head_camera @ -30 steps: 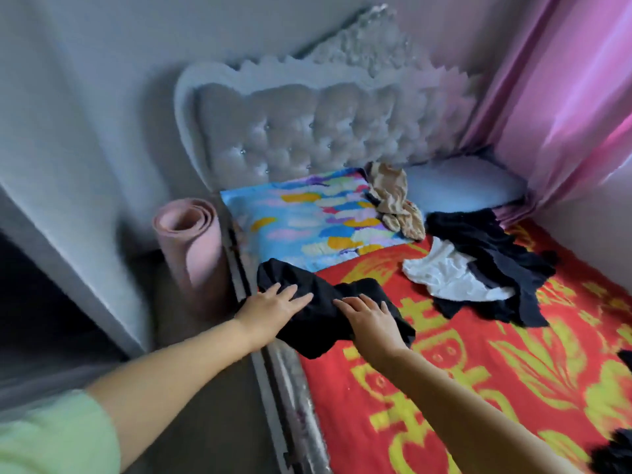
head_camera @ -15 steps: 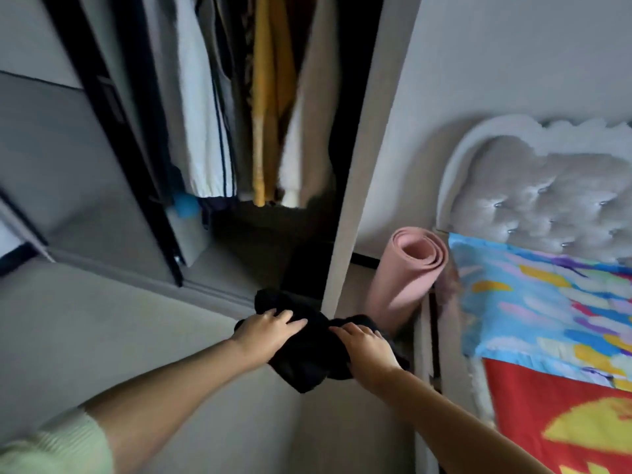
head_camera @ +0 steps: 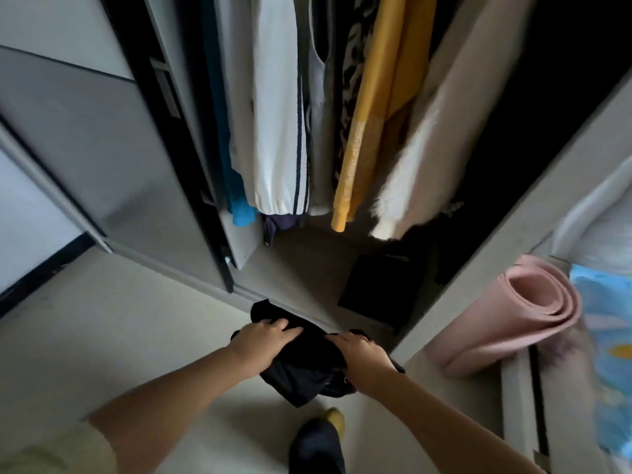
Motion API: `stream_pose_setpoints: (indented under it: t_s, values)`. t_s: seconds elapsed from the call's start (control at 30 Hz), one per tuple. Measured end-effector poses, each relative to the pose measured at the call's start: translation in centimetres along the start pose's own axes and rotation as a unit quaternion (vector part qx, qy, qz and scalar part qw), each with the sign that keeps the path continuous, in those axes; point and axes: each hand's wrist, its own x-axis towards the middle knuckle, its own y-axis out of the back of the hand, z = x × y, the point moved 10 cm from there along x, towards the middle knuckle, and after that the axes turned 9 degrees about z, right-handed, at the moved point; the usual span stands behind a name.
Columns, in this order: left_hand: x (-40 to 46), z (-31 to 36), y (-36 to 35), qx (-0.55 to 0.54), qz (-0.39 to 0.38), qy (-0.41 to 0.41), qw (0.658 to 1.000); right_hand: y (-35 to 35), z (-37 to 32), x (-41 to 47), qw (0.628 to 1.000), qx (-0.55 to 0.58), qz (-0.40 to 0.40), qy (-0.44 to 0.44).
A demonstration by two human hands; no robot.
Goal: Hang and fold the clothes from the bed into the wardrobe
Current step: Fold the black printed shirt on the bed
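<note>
Pale floor ran up to the open grey wardrobe, where white, yellow and beige hanging garments filled the rail above a dim bottom shelf. Just in front of the wardrobe's threshold, the folded black cloth garment was carried in mid-air between both hands. The left hand lay on top with fingers fairly straight, thumb hidden beneath, seemingly clamping the fold; the right hand gripped the other end likewise. Right of the wardrobe stood a rolled pink foam mat. The loose lower layers hung below the hands, so they could catch on the wardrobe's sill and unfold the bundle.
</note>
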Motion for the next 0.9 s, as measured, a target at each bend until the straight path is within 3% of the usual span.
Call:
stream_pose_setpoints:
  t_s: [0.23, 0.37, 0.47, 0.53, 0.63, 0.73, 0.9]
  values:
    - [14.3, -7.6, -4.9, 0.006, -0.052, 0.013, 0.999, -1.4, 5.0, 15.4, 1.000, 0.018, -0.009, 0.005]
    - [21.7, -11.6, -11.1, 0.024, -0.063, 0.004, 0.998, -6.5, 8.8, 24.2, 1.000, -0.004, -0.027, -0.015]
    - [28.2, -14.9, -17.5, 0.049, -0.059, -0.014, 0.997, -11.7, 11.3, 31.3, 0.996, -0.083, -0.012, 0.001]
    - [32.9, -16.7, -21.1, 0.054, -0.047, -0.029, 0.997, -13.8, 13.2, 35.5, 0.997, -0.073, 0.008, -0.006]
    - [40.8, -19.5, -25.3, 0.065, -0.016, -0.039, 0.997, -15.5, 16.8, 42.5, 0.996, -0.052, 0.073, 0.001]
    - [47.9, -21.5, -28.4, 0.042, 0.040, -0.020, 0.998, -17.8, 21.2, 49.1, 0.988, -0.112, 0.107, -0.015]
    - [54.4, -21.7, -37.2, -0.008, 0.192, 0.006, 0.981, -25.2, 26.9, 53.9, 0.966, -0.203, 0.125, -0.100]
